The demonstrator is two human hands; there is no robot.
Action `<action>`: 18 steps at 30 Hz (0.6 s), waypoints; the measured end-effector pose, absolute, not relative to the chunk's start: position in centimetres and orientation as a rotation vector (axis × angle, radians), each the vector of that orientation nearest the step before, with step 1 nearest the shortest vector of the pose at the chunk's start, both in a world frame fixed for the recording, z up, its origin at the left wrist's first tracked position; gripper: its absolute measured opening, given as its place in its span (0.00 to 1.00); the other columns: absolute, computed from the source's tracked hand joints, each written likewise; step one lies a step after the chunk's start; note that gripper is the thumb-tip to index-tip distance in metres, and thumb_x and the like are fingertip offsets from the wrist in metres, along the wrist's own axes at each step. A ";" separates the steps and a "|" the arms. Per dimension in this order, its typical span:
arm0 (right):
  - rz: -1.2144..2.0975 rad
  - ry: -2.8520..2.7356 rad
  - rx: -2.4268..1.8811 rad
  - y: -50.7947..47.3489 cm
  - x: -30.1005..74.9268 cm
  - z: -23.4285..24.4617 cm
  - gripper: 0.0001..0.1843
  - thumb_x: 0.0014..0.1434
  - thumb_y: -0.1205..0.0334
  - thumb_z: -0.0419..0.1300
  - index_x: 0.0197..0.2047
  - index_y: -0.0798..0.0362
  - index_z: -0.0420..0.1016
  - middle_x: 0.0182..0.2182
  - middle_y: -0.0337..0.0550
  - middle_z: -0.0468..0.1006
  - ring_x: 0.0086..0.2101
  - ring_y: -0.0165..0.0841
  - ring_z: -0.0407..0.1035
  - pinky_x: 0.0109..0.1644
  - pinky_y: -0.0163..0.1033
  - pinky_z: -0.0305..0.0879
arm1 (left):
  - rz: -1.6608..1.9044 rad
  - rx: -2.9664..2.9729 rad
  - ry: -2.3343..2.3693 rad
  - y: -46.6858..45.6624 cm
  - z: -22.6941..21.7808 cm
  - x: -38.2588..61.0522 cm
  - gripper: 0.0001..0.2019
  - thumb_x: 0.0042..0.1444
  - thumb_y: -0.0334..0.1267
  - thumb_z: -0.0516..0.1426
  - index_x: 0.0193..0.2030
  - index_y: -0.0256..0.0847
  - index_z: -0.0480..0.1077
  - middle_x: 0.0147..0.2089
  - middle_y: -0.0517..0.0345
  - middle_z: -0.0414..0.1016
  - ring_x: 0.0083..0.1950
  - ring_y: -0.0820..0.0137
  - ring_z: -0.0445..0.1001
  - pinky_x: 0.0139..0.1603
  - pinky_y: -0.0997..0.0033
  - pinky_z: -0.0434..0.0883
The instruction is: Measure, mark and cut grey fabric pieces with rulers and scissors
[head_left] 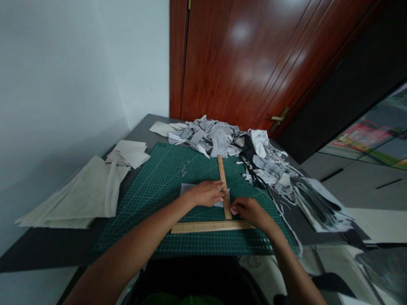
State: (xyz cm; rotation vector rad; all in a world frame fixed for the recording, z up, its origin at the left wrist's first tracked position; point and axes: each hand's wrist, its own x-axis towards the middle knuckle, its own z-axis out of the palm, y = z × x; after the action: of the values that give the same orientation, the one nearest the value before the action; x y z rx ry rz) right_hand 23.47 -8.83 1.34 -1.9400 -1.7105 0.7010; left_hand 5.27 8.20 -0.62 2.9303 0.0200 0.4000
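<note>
Hands apart: right hand (249, 210) curls by the near ruler (210, 227), its grip unclear; left hand (206, 193) presses, unclamped, on the cross ruler (227, 205), over the cloth (186, 187) on the mat (152, 186). That cloth looks light, limp, easily creased; best taken by its free left edge.

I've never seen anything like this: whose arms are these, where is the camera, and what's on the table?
There's no machine here: these are a person's bare hands, seen from a camera worn on their head, looking forward and down. A green mat covers part of the dark table. The left hand rests over a wooden ruler lying across grey cloth. The right hand is by that ruler's near end; whether it holds anything is too small to tell. A second ruler lies crosswise, nearer the person. Beyond are heaped scraps; pale cloth lies at left.
</note>
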 end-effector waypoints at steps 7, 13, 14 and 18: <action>0.699 -1.296 -1.810 -10.9 24.1 -0.8 0.22 0.61 0.42 0.59 0.42 0.53 0.80 0.27 0.42 0.81 0.22 0.33 0.71 0.26 0.35 0.64 | 0.426 2.891 -0.021 8.3 -0.7 5.3 0.12 0.68 0.39 0.57 0.54 0.45 0.79 0.60 0.51 0.76 0.64 0.60 0.73 0.63 0.63 0.70; 0.511 -1.271 -1.799 -9.2 24.0 -1.6 0.20 0.61 0.43 0.58 0.41 0.52 0.78 0.30 0.44 0.82 0.23 0.35 0.75 0.28 0.37 0.68 | 0.411 2.901 -0.059 8.4 -0.6 5.3 0.12 0.68 0.38 0.57 0.53 0.43 0.78 0.60 0.50 0.76 0.64 0.61 0.73 0.64 0.64 0.70; 0.474 -1.287 -1.805 -8.5 23.9 -1.6 0.18 0.62 0.46 0.58 0.40 0.52 0.79 0.30 0.45 0.82 0.24 0.36 0.76 0.29 0.37 0.69 | 0.413 2.908 -0.060 8.4 -0.6 5.3 0.12 0.68 0.38 0.57 0.54 0.42 0.78 0.60 0.50 0.76 0.65 0.60 0.73 0.65 0.63 0.69; 0.321 -1.369 -1.834 -5.7 23.3 -1.5 0.15 0.65 0.57 0.53 0.40 0.52 0.81 0.30 0.46 0.83 0.29 0.37 0.77 0.36 0.39 0.69 | 0.393 2.919 0.009 8.2 -0.4 5.3 0.13 0.68 0.39 0.58 0.54 0.41 0.78 0.63 0.48 0.75 0.67 0.59 0.72 0.66 0.62 0.69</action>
State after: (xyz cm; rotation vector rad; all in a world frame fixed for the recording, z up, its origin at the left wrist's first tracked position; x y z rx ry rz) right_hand 23.31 -5.72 -1.47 -1.8340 -1.3686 0.3214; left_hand 5.30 8.15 -0.39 2.9195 0.0093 0.3929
